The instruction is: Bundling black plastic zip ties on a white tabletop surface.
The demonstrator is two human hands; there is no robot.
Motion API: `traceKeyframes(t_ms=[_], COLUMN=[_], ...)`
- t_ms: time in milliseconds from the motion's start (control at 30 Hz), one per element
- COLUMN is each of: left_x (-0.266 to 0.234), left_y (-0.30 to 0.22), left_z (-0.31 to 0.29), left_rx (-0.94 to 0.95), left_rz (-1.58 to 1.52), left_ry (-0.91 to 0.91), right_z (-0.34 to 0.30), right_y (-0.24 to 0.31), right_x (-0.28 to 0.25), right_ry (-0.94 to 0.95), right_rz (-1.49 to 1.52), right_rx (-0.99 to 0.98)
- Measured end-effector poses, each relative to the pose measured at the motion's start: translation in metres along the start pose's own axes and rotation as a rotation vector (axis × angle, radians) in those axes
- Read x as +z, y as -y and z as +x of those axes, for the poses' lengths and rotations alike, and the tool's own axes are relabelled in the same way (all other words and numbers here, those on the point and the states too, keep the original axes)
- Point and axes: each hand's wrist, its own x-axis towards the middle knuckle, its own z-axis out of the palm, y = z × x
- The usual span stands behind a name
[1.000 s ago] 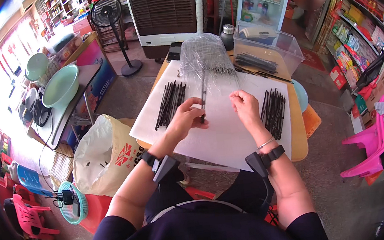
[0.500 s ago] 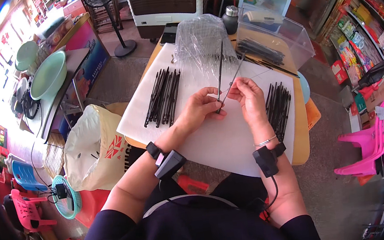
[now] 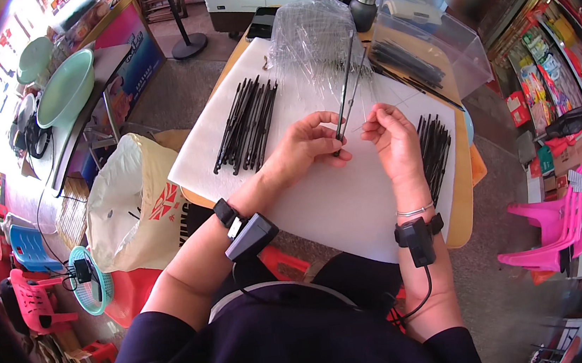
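My left hand [image 3: 312, 142] pinches a slim black rod [image 3: 347, 90] near its lower end, its length pointing away from me and up. A thinner, greyish strip [image 3: 354, 86] runs close beside it and seems to meet it at my left fingertips. To the right of the rod, my right hand [image 3: 396, 138] is raised with its fingers curled together. It is apart from the rod, and whatever it pinches, if anything, is too small to make out. Several similar black rods lie in a left pile [image 3: 246, 126] and a right pile [image 3: 436, 155], the latter partly behind my right forearm.
A white sheet [image 3: 302, 216] covers much of the wooden table [image 3: 462, 224]. At its far side are a clear plastic-wrapped bundle [image 3: 311, 34], a dark flask [image 3: 363, 9], a phone [image 3: 261, 23] and a clear box [image 3: 465, 53]. A pale bag [image 3: 122, 227] stands left; pink chairs [image 3: 564, 216] stand right.
My right hand has drawn away from the rod to the right, letting go of the thin strip, which now stands closer alongside the rod in my left hand. The view has shifted slightly.
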Motion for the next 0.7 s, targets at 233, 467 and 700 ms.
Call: traceKeyframes(t_ms=[233, 467, 700], left_x=[0.001, 0.001, -0.002], left_y=[0.0, 0.003, 0.003], left_z=[-0.001, -0.002, 0.0], left_rx=[0.027, 0.039, 0.029], left_rz=[0.047, 0.039, 0.052], left_ry=[0.073, 0.091, 0.131], right_z=[-0.002, -0.002, -0.002], right_y=[-0.002, -0.001, -0.003], right_x=[0.007, 0.003, 0.002], right_ry=[0.002, 0.083, 0.084], right_rz=[-0.005, -0.035, -0.08], right_rx=[0.018, 0.084, 0.127])
